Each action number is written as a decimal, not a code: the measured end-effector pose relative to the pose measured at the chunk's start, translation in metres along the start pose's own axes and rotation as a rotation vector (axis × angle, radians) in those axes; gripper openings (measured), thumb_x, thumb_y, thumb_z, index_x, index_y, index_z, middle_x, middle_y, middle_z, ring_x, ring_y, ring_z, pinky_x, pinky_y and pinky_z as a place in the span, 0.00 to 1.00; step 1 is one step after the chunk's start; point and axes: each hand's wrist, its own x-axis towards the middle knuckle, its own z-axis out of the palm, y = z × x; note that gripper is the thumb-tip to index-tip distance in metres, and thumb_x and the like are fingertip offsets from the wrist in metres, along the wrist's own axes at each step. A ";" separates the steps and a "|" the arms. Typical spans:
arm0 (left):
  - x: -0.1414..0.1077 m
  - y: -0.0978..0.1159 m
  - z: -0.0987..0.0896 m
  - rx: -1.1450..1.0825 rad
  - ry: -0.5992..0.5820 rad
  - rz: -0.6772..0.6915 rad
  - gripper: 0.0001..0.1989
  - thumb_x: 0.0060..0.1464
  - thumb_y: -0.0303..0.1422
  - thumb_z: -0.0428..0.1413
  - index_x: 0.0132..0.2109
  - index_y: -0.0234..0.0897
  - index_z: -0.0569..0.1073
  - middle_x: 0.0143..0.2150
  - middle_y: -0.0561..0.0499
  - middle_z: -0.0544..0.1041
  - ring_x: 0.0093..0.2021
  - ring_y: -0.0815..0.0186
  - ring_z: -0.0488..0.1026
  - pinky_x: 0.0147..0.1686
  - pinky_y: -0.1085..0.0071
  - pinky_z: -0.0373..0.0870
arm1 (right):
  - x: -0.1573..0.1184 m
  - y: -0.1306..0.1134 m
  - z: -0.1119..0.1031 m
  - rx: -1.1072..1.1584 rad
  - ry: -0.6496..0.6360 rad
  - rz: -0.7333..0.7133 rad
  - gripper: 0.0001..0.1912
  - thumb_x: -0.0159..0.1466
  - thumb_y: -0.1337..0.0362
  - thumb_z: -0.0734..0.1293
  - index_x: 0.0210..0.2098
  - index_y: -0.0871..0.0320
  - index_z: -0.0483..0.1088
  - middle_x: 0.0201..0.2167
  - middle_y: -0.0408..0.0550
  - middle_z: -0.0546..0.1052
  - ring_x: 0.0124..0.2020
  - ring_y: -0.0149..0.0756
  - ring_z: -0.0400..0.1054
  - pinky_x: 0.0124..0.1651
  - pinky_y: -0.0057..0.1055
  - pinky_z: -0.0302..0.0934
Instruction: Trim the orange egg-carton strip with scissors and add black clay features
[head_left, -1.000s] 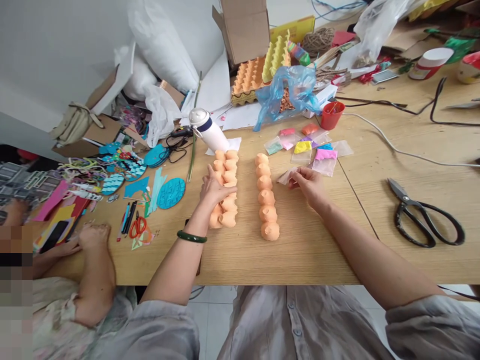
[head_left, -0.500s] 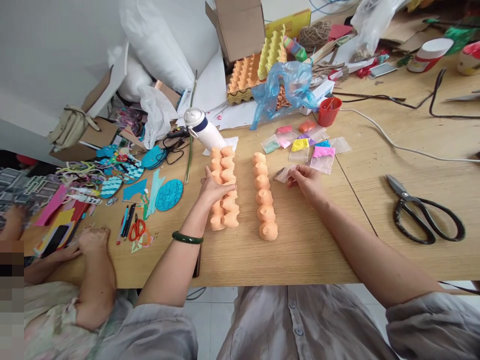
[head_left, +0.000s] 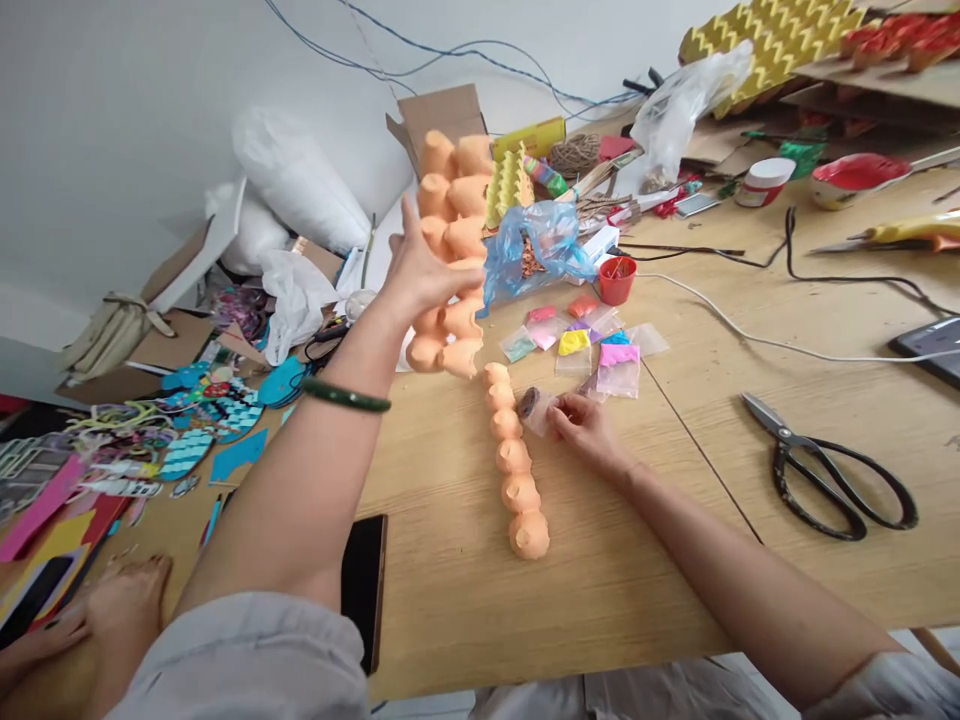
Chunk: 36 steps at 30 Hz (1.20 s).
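Observation:
My left hand [head_left: 421, 268] grips an orange two-row strip of egg carton [head_left: 466, 198], thumb spread across the cups. The piece is raised off the table, its cups facing me. Between the fingertips of my right hand [head_left: 592, 432] is a small clear bag [head_left: 535, 410] with something dark inside. Just left of that bag, a single-row egg carton strip [head_left: 513, 457] lies lengthwise on the table. Beyond my right hand lie several small bags of coloured material, including a yellow one [head_left: 574, 343] and a pink one [head_left: 619, 356].
Large black-handled scissors [head_left: 784, 434] lie at the right. A red cup [head_left: 616, 284] and a blue plastic bag [head_left: 540, 240] stand farther back. A dark phone-like slab [head_left: 364, 590] is near my left forearm. Another person's hand [head_left: 131, 595] rests at the lower left.
My left hand has lifted the two-row egg carton strip off the table, upward and away from me. My right hand still holds the small bag. The camera view has shifted.

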 end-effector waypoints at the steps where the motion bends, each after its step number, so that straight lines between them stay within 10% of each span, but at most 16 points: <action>1: 0.015 0.009 0.006 0.017 -0.008 0.006 0.63 0.43 0.28 0.73 0.76 0.39 0.43 0.74 0.36 0.57 0.76 0.42 0.52 0.74 0.49 0.54 | 0.000 0.001 0.000 -0.017 -0.005 -0.010 0.12 0.61 0.56 0.65 0.25 0.55 0.68 0.21 0.42 0.71 0.24 0.32 0.64 0.27 0.29 0.56; 11: 0.089 0.000 0.097 0.169 -0.282 0.187 0.65 0.35 0.24 0.71 0.77 0.40 0.49 0.78 0.33 0.48 0.76 0.31 0.47 0.72 0.40 0.51 | -0.001 0.008 -0.003 -0.136 -0.050 -0.076 0.12 0.65 0.59 0.63 0.26 0.56 0.68 0.23 0.43 0.70 0.26 0.32 0.62 0.28 0.28 0.55; 24: 0.073 -0.026 0.127 0.187 -0.534 0.025 0.65 0.41 0.30 0.70 0.78 0.33 0.40 0.77 0.26 0.53 0.77 0.39 0.52 0.67 0.48 0.61 | -0.001 0.003 -0.003 -0.171 -0.047 -0.090 0.12 0.64 0.60 0.62 0.26 0.56 0.68 0.22 0.42 0.70 0.24 0.31 0.62 0.28 0.29 0.54; 29: 0.078 -0.053 0.118 0.134 -0.353 0.083 0.58 0.44 0.35 0.71 0.76 0.35 0.50 0.79 0.32 0.49 0.79 0.43 0.45 0.74 0.50 0.49 | -0.002 0.001 -0.003 -0.128 -0.040 -0.065 0.13 0.64 0.58 0.63 0.25 0.56 0.68 0.21 0.42 0.69 0.24 0.31 0.62 0.28 0.29 0.55; 36: 0.017 -0.111 0.054 -0.064 -0.038 -0.013 0.33 0.61 0.37 0.62 0.70 0.44 0.63 0.72 0.46 0.66 0.69 0.55 0.67 0.71 0.56 0.59 | 0.001 -0.001 -0.002 -0.029 0.004 0.042 0.13 0.63 0.54 0.64 0.27 0.54 0.66 0.21 0.41 0.69 0.24 0.31 0.64 0.29 0.30 0.57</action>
